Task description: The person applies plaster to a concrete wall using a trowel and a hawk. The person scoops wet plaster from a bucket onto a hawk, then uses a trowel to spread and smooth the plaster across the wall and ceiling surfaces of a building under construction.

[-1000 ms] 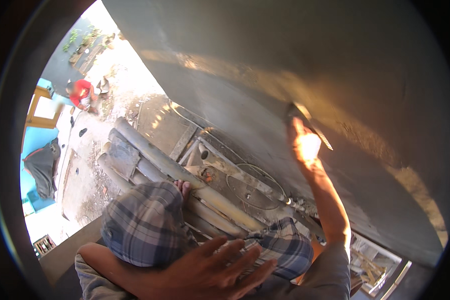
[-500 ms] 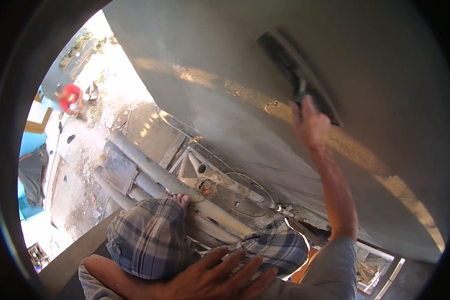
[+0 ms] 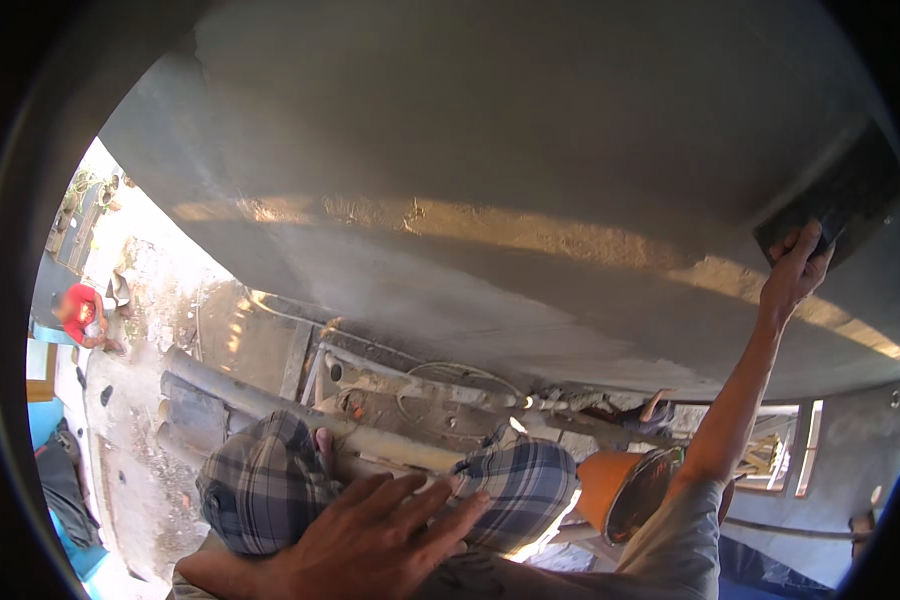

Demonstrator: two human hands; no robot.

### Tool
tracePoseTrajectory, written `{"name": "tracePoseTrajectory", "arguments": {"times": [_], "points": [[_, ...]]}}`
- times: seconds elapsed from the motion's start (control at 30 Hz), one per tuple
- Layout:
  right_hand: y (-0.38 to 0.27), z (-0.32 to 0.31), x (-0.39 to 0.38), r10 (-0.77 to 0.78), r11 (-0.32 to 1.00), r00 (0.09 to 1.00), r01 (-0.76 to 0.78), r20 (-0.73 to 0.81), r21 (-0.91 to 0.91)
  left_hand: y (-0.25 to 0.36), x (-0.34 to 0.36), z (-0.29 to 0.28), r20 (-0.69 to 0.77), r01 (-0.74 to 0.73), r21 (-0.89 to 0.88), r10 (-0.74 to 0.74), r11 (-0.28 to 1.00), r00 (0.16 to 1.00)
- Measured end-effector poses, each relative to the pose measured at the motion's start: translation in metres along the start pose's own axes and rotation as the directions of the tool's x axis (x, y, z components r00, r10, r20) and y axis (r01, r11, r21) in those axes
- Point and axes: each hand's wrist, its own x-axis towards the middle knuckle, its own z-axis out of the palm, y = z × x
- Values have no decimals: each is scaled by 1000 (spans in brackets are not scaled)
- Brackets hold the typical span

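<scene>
My right hand [image 3: 796, 272] is closed around the handle of a dark rectangular plastering trowel [image 3: 855, 195], reaching far out to the right. The trowel's blade lies against the smooth grey plastered wall [image 3: 490, 120], or very close to it. A rough sunlit band [image 3: 530, 230] runs across the wall to the left of that hand. My left hand [image 3: 385, 540] holds nothing; its fingers are spread near my lap, just in front of my plaid-covered knees [image 3: 270, 485].
Thick poles [image 3: 260, 395] lie below my knees. An orange bucket [image 3: 605, 487] with a crusted rim stands beside my right knee. Far left, a person in a red shirt [image 3: 82, 315] crouches on the ground. At lower right, another wall [image 3: 840, 450] has an opening.
My right hand has swept the trowel rightward along the wall. My view has swung right, bringing the orange bucket into fuller sight. My left hand stays near my lap, fingers spread.
</scene>
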Motion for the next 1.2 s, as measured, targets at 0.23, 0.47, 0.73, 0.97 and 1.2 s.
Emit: {"name": "tracePoseTrajectory", "arguments": {"times": [0.23,0.47,0.73,0.97,1.2], "points": [[101,77,-260,37,815,702,391,712,-428,-3,2,14,-218,34,142,-2,989,976],[178,188,-443,80,898,319,388,944,-207,22,0,22,-244,209,199,-158,958,957],[191,111,-329,-145,882,616,436,775,-182,32,27,24,-197,224,175,-189,959,962],[161,-33,-119,-317,873,792,458,521,-165,20,61,23,-160,194,169,-167,966,973],[106,-151,18,-84,853,976,175,201,-492,13,89,26,-175,145,122,-122,982,977]]}}
